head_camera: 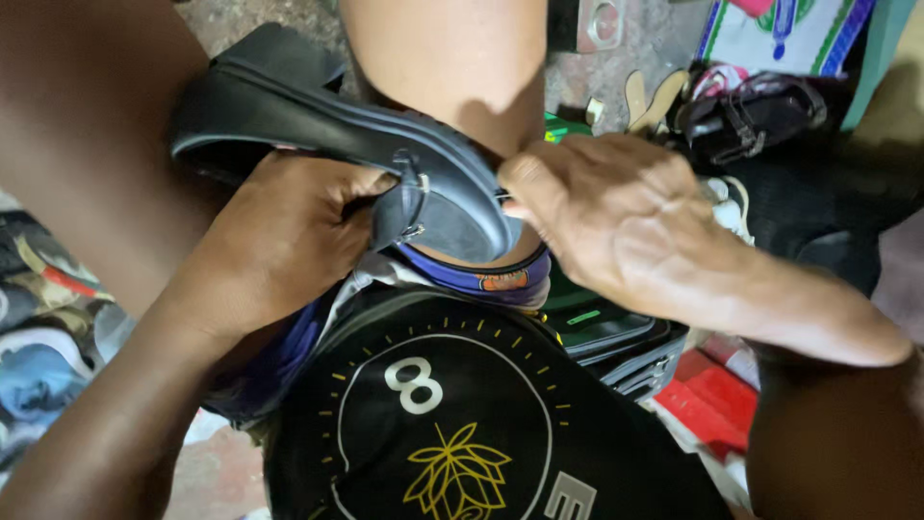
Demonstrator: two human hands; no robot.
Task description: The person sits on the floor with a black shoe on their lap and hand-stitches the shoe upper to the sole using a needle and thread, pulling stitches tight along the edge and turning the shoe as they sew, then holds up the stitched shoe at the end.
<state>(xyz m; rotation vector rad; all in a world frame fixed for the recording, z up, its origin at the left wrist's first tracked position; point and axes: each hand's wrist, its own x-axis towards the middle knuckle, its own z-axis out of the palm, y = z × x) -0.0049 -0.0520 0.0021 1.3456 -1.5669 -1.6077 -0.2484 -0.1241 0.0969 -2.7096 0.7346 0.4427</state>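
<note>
- The black leather shoe (385, 144) lay on its side across the person's bare knee, just above the frame's centre, its heel at 10 o'clock and its rounded toe pointing toward 4 o'clock.
- The left hand (284, 236) sat at 8 o'clock of the shoe, its fingers curled tight around the upper near the small metal buckle (416, 207), gripping the shoe from below.
- The right hand (616, 217) came in from 4 o'clock, thumb and forefinger pinched together at the toe's edge; whether they pinched a needle, a thread or the shoe's rim alone could not be told.
- Both hands touched the shoe, one on each side of the toe, and the bare leg (452, 67) rose behind it toward 12 o'clock.
- Below the hands, at 6 o'clock, a black garment with a white and yellow print (452, 424) covered the person's lap.
- At 2 o'clock, well apart from the hands, a dark strapped sandal (746, 116) lay on the concrete floor (664, 39), with two pale sole pieces (650, 96) just beside it.
- At 4 o'clock, under the right forearm, a red flat object (712, 395) lay near a stack of dark flat items (616, 342).
- Crumpled cloth (43, 337) lay at 8 o'clock by the left forearm.
</note>
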